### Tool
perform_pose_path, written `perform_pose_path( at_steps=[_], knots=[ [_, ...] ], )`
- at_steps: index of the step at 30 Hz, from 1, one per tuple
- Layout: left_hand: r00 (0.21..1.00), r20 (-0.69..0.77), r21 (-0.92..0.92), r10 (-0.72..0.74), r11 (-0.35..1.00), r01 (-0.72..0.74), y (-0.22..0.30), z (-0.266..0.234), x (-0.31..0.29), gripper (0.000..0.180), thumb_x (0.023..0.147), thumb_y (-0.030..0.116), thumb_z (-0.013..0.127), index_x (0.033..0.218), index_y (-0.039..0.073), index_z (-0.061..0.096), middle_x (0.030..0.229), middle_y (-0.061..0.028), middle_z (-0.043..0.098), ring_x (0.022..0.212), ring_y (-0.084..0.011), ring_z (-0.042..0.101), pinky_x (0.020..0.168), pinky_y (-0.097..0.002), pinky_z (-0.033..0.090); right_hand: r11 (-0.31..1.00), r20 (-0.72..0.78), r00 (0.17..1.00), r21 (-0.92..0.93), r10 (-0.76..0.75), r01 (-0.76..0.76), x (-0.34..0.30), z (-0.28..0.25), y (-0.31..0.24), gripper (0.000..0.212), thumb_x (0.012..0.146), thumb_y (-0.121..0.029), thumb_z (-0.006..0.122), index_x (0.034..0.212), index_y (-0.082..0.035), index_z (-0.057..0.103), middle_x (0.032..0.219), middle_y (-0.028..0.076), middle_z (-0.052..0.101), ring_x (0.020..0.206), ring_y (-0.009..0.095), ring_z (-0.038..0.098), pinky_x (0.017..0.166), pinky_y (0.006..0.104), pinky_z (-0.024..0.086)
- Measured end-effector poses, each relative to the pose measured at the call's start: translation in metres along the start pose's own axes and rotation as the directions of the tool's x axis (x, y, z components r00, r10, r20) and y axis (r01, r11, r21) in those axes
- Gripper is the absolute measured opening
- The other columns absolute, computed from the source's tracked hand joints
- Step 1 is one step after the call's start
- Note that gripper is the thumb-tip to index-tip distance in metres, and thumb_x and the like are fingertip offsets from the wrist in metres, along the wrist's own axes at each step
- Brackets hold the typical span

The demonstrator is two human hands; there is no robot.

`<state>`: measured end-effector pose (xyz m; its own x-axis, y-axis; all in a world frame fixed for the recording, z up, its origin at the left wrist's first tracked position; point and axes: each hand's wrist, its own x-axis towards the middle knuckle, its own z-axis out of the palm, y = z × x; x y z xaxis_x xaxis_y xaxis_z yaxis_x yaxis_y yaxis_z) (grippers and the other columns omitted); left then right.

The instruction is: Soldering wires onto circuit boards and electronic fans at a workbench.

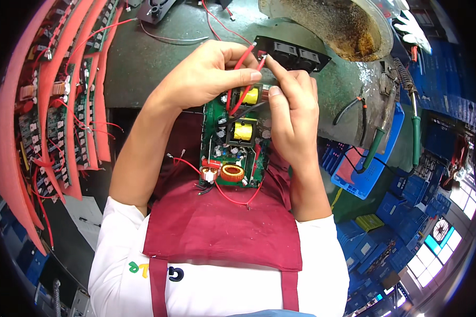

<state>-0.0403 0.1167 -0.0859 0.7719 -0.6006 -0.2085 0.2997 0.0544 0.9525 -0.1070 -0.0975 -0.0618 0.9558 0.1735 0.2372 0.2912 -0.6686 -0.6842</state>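
Note:
A green circuit board with yellow-wound transformers and a ring coil is held upright against my apron. My left hand is closed at its upper left, thumb against a red wire rising from the board. My right hand grips the board's upper right edge with the thumb. Its index finger reaches to the bare tip of the red wire, beside a black panel with two square sockets. The other right fingers are curled and partly hidden.
Red foam strips with several circuit boards stand at left. At right lie pliers, green-handled soldering irons and a blue tray. A stained bowl-like cover hangs over the far bench, near a white glove.

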Motion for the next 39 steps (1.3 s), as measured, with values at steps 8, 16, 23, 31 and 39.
perform_pose_path(
  at_steps=[8,16,23,31,39],
  knots=[
    [0.981,-0.177,0.189,0.079,0.981,-0.045,-0.007,0.016,0.004,0.02,0.103,0.018,0.076,0.103,-0.002,0.075,0.08,0.0029,0.069,0.072,-0.0037,0.059,0.063,-0.0266,0.049,0.997,0.059,0.997,0.052,0.054,-0.057,0.005,-0.004,0.014,0.04,0.097,-0.009,0.063,0.135,-0.001,0.073,0.104,0.015,0.066,0.1,0.034,0.061,0.093,0.0465,0.048],
    [0.955,-0.29,0.449,0.062,0.89,0.078,-0.005,0.018,0.008,0.02,0.103,0.017,0.073,0.105,-0.003,0.076,0.081,0.0008,0.069,0.073,-0.0053,0.06,0.064,-0.0272,0.05,0.927,0.058,0.998,-0.375,0.017,0.006,-0.002,0.006,0.006,0.038,0.102,-0.028,0.067,0.134,-0.008,0.076,0.101,0.012,0.065,0.097,0.032,0.06,0.087,0.0467,0.045],
    [0.945,-0.311,0.604,0.104,0.789,0.112,-0.004,0.02,0.01,0.029,0.096,0.032,0.071,0.094,0.004,0.075,0.07,-0.0154,0.068,0.066,-0.0328,0.068,0.067,-0.0458,0.052,0.957,-0.049,0.999,-0.29,0.0,-0.014,-0.011,-0.007,0.011,0.034,0.103,-0.032,0.07,0.124,-0.008,0.079,0.103,0.012,0.068,0.101,0.032,0.062,0.092,0.0453,0.047],
    [0.943,-0.323,0.608,0.08,0.781,0.141,-0.008,0.028,0.02,0.03,0.098,0.033,0.07,0.095,0.004,0.075,0.074,-0.0162,0.07,0.071,-0.0339,0.069,0.069,-0.0456,0.052,0.58,-0.453,0.637,0.814,0.624,0.011,-0.098,-0.079,0.073,0.03,0.115,-0.03,0.058,0.093,-0.011,0.057,0.078,0.002,0.054,0.067,0.012,0.047,0.054,0.0284,0.036],
    [0.933,-0.344,0.498,0.109,0.863,0.082,-0.021,0.062,0.032,0.022,0.103,0.019,0.071,0.097,-0.002,0.069,0.072,-0.002,0.057,0.069,-0.0092,0.051,0.064,-0.0328,0.045,-0.038,-0.126,0.527,0.956,0.841,0.29,-0.155,-0.15,0.135,0.044,0.112,-0.05,0.061,0.094,-0.01,0.063,0.078,-0.001,0.06,0.063,0.013,0.053,0.053,0.0283,0.04]
  ],
)
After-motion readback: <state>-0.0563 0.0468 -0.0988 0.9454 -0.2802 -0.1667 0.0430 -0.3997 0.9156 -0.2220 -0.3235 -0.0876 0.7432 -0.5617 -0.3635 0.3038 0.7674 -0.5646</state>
